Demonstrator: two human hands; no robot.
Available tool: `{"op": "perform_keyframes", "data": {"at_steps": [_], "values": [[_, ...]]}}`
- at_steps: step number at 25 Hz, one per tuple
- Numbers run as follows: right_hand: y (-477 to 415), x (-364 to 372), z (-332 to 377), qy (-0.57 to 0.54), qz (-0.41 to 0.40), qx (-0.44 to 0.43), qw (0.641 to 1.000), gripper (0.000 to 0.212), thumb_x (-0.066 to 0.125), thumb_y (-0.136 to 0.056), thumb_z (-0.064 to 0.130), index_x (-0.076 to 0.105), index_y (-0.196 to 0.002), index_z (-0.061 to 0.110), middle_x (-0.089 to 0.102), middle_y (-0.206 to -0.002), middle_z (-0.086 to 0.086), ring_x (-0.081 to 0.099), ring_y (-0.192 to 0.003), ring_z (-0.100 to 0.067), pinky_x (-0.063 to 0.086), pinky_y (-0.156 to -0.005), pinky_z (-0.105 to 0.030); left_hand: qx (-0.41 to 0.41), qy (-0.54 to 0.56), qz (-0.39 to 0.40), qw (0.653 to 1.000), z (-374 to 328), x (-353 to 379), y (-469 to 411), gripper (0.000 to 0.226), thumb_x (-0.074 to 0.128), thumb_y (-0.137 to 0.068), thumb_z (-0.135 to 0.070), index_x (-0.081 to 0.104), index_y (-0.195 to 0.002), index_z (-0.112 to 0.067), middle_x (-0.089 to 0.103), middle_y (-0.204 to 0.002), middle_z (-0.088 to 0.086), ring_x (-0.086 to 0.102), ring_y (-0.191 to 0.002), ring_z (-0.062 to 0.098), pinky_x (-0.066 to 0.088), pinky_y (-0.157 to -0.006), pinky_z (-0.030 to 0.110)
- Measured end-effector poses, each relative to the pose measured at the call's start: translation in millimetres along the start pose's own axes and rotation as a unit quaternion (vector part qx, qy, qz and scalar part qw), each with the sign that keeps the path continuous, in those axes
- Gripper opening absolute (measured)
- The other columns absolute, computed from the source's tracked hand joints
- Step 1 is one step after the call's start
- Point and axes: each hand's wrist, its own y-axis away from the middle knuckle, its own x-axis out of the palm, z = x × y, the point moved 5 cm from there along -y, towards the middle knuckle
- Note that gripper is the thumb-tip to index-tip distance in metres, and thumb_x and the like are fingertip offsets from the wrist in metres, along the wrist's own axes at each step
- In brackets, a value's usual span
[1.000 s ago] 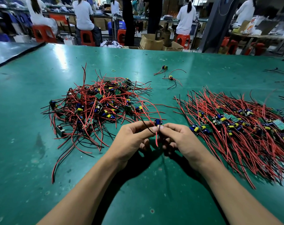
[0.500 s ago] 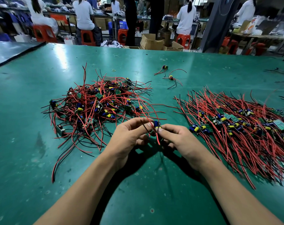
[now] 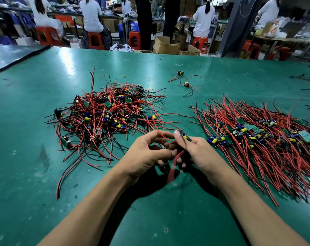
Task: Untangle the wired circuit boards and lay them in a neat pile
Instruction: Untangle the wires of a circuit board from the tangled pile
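Pinching circuit board (image 3: 185,135) in right hand (image 3: 202,155), wire (image 3: 172,167) in left hand (image 3: 145,157)

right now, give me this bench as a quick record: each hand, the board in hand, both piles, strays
held board: small, between the hands, above the table
right hand: pinches the held board
left hand: fingers curled round its red wire
tangled pile: left, wires crossing every way
neat pile: right, wires roughly parallel
stray boards: two, far centre, apart from both piles
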Motion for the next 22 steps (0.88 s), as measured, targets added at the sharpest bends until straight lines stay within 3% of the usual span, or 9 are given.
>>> {"op": "perform_keyframes", "data": {"at_steps": [4,7,11,13,16,19,22], "values": [[0,0,-4,0.024,0.007,0.005,1.0,0.062,0.054,-0.077,0.067,0.065,-0.072,0.007,0.057,-0.058,-0.009,0.047,-0.047,-0.02,0.038,-0.048,-0.026,-0.001,0.039,-0.008,0.999,0,-1,0,0.022,0.073,-0.077,-0.009,0.075,-0.093,-0.023,0.061,-0.086,0.005,0.051,-0.071,0.021,0.04,-0.057,0.024],[-1,0,-7,0.034,0.009,-0.003,0.999,0.076,0.058,-0.075,0.069,0.065,-0.084,-0.007,0.056,-0.064,-0.011,0.05,-0.054,-0.021,0.039,-0.049,-0.027,0.001,0.044,-0.046,0.998,1,0,0,0.01,0.067,-0.089,-0.012,0.071,-0.082,-0.018,0.063,-0.067,-0.005,0.049,-0.053,0.008,0.037,-0.052,0.018],[-1,-8,1,0.031,0.002,-0.064,0.997,0.046,0.07,-0.073,0.05,0.071,-0.109,0.021,0.063,-0.083,0.001,0.057,-0.061,-0.015,0.049,-0.049,-0.029,-0.011,0.088,-0.093,0.992,2,-4,-2,0.017,0.062,-0.092,-0.008,0.063,-0.076,-0.013,0.06,-0.058,-0.003,0.046,-0.04,0.005,0.04,-0.041,0.015],[-1,-11,2,0.031,0.013,-0.088,0.996,0.045,0.074,-0.072,0.042,0.07,-0.115,0.031,0.067,-0.089,0.011,0.061,-0.071,-0.009,0.049,-0.054,-0.024,-0.015,0.097,-0.096,0.991,3,-4,-3,0.02,0.061,-0.091,-0.005,0.062,-0.073,-0.013,0.057,-0.057,0.0,0.046,-0.04,0.008,0.039,-0.039,0.016],[-2,-10,0,0.016,0.03,-0.092,0.995,0.041,0.076,-0.073,0.037,0.073,-0.112,0.024,0.074,-0.096,0.004,0.063,-0.079,-0.007,0.046,-0.059,-0.02,-0.02,0.078,-0.083,0.993,5,0,-2,0.018,0.059,-0.092,-0.003,0.064,-0.078,-0.013,0.057,-0.058,-0.001,0.043,-0.047,0.01,0.036,-0.042,0.017],[-2,-15,-3,-0.056,0.037,-0.041,0.997,0.05,0.081,-0.066,0.037,0.073,-0.113,0.02,0.068,-0.095,-0.002,0.063,-0.08,-0.01,0.045,-0.059,-0.024,0.012,0.05,-0.051,0.997,4,2,0,0.013,0.055,-0.097,-0.007,0.061,-0.086,-0.01,0.059,-0.069,0.0,0.046,-0.052,0.012,0.041,-0.045,0.019],[-1,-14,-7,-0.065,0.045,-0.02,0.997,0.03,0.082,-0.07,0.03,0.078,-0.096,0.017,0.071,-0.089,-0.008,0.065,-0.067,-0.017,0.046,-0.049,-0.024,0.044,0.017,-0.068,0.997,0,0,2,0.009,0.055,-0.098,-0.011,0.06,-0.091,-0.008,0.061,-0.077,0.002,0.053,-0.054,0.013,0.045,-0.046,0.019]]}}
